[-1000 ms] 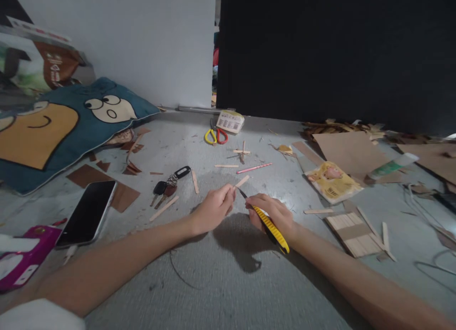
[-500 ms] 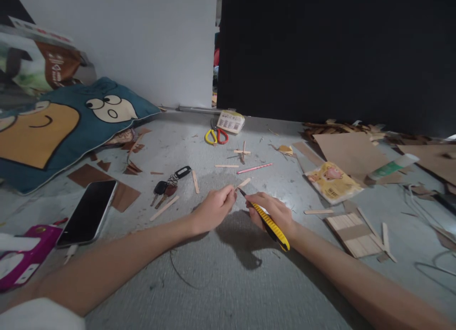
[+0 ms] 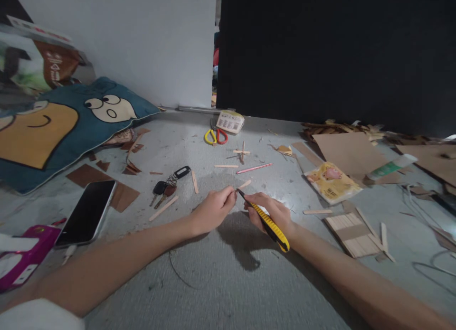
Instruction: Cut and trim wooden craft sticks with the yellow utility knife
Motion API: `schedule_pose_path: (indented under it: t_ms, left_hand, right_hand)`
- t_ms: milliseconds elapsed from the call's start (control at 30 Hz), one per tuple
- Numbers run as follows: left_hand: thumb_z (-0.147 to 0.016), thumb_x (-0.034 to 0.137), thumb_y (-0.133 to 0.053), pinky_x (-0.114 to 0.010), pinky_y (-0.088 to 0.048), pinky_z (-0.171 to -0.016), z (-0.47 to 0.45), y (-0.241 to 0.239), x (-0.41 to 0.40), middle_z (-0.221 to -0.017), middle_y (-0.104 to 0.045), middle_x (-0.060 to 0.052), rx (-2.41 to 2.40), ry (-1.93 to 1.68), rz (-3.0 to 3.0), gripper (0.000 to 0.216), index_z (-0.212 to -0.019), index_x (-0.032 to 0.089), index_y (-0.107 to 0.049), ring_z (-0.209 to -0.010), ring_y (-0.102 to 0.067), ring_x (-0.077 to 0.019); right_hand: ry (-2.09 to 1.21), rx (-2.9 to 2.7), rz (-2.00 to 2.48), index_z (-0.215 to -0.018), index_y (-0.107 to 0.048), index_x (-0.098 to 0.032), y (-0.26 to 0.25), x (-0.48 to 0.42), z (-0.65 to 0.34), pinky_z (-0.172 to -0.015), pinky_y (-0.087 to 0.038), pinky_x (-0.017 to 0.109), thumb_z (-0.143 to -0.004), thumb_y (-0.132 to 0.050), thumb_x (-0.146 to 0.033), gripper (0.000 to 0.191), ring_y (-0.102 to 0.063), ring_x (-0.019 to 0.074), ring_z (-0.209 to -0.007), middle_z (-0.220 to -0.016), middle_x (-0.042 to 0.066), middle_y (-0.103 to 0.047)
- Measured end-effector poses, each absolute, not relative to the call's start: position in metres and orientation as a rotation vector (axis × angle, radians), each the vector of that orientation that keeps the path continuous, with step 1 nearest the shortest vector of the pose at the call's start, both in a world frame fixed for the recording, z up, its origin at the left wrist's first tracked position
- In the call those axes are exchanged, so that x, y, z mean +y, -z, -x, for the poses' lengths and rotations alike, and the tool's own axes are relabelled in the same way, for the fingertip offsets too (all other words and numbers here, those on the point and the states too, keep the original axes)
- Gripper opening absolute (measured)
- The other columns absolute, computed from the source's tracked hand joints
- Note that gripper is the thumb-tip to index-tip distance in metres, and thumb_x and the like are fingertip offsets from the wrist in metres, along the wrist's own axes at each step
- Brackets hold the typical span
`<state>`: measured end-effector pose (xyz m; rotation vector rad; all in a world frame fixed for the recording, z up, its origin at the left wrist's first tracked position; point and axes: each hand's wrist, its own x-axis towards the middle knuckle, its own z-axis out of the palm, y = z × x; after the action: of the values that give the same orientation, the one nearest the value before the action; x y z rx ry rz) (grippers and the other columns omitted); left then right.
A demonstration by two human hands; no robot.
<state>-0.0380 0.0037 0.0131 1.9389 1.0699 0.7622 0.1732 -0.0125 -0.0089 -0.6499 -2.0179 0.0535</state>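
Observation:
My left hand (image 3: 214, 210) is closed, thumb and forefinger pinched around the near end of a small wooden craft stick (image 3: 245, 183), which pokes out beyond the fingertips. Most of the gripped end is hidden. In my right hand (image 3: 272, 210) is a yellow and black utility knife (image 3: 270, 225), its handle slanting back toward me. The dark blade tip is right beside my left fingertips, at the stick; whether it touches the wood I cannot tell. Beyond the hands lie a pink patterned pencil (image 3: 254, 168), a loose craft stick (image 3: 226, 166) and a small crossed-stick piece (image 3: 242, 152).
Left are keys (image 3: 167, 188), a phone (image 3: 87, 212), a magenta device (image 3: 28, 259) and a cushion (image 3: 114, 112). Scissors (image 3: 215, 136) lie at the back. Right are a banded stick bundle (image 3: 353, 234), a yellow packet (image 3: 333, 182), a glue stick (image 3: 392, 167) and cardboard (image 3: 351, 150).
The knife blade has shifted slightly left and up toward my left fingertips. The craft stick appears slightly turned. Both hands otherwise keep nearly the same place and grip.

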Motion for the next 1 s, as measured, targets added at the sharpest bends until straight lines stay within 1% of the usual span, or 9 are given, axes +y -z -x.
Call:
schedule_pose_path:
  t_ms: [133, 300, 400, 533, 700, 900, 1000]
  left_hand:
    - [-0.104, 0.042, -0.037, -0.029, -0.029, -0.063, 0.0382, -0.0148, 0.0037, -0.065, -0.046, 0.005, 1.074, -0.758, -1.938, 0.033, -0.077, 0.024, -0.041, -0.061, -0.043, -0.0137]
    - [-0.105, 0.042, -0.037, -0.029, -0.030, -0.064, 0.0375, -0.0152, 0.0032, -0.065, -0.045, 0.006, 1.088, -0.746, -1.948, 0.033, -0.077, 0.024, -0.040, -0.062, -0.043, -0.0135]
    - [-0.105, 0.041, -0.037, -0.029, -0.031, -0.063, 0.0379, -0.0151, 0.0027, -0.065, -0.047, 0.005, 1.085, -0.753, -1.952, 0.033, -0.078, 0.023, -0.042, -0.062, -0.044, -0.0134]
    - [-0.105, 0.039, -0.038, -0.029, -0.031, -0.062, 0.0387, -0.0139, 0.0027, -0.066, -0.049, 0.005, 1.061, -0.766, -1.963, 0.033, -0.078, 0.023, -0.045, -0.062, -0.046, -0.0133]
    - [-0.106, 0.039, -0.039, -0.029, -0.032, -0.063, 0.0387, -0.0115, 0.0038, -0.067, -0.053, 0.004, 1.076, -0.765, -1.970, 0.033, -0.079, 0.023, -0.049, -0.064, -0.049, -0.0140]
    - [-0.107, 0.040, -0.038, -0.029, -0.037, -0.066, 0.0390, -0.0115, 0.0040, -0.068, -0.055, 0.002, 1.081, -0.731, -1.986, 0.034, -0.083, 0.023, -0.055, -0.065, -0.052, -0.0159]
    - [-0.107, 0.031, -0.038, -0.030, -0.042, -0.070, 0.0403, -0.0101, 0.0038, -0.068, -0.057, 0.002, 1.077, -0.710, -2.012, 0.028, -0.090, 0.023, -0.059, -0.066, -0.054, -0.0172]
  right_hand:
    - [-0.142, -1.964, 0.654, -0.139, -0.058, -0.027, 0.0087, -0.0136, -0.1712, -0.066, -0.064, 0.028, -0.103, -0.055, -0.015, 0.038, -0.076, 0.0181, -0.072, -0.091, 0.004, -0.077]
    - [-0.127, -1.968, 0.611, -0.139, -0.059, -0.026, 0.0069, -0.0131, -0.1708, -0.062, -0.063, 0.028, -0.103, -0.055, -0.014, 0.038, -0.075, 0.0185, -0.070, -0.089, 0.005, -0.076]
    - [-0.133, -1.961, 0.609, -0.139, -0.058, -0.026, 0.0058, -0.0132, -0.1708, -0.062, -0.062, 0.027, -0.103, -0.054, -0.014, 0.038, -0.074, 0.0172, -0.068, -0.088, 0.003, -0.076]
    - [-0.129, -1.959, 0.581, -0.137, -0.059, -0.023, 0.0043, -0.0138, -0.1707, -0.063, -0.062, 0.026, -0.102, -0.055, -0.012, 0.037, -0.074, 0.0155, -0.069, -0.088, 0.003, -0.075]
    - [-0.098, -1.972, 0.619, -0.135, -0.060, -0.023, 0.0045, -0.0145, -0.1702, -0.060, -0.062, 0.027, -0.103, -0.054, -0.014, 0.033, -0.073, 0.0166, -0.067, -0.087, 0.003, -0.075]
    - [-0.123, -1.959, 0.677, -0.130, -0.063, -0.024, 0.0033, -0.0163, -0.1702, -0.060, -0.061, 0.027, -0.103, -0.054, -0.016, 0.030, -0.073, 0.0172, -0.064, -0.083, 0.003, -0.075]
    - [-0.107, -1.998, 0.690, -0.129, -0.064, -0.024, 0.0024, -0.0159, -0.1708, -0.059, -0.060, 0.027, -0.101, -0.054, -0.014, 0.032, -0.073, 0.0178, -0.063, -0.083, 0.003, -0.076]
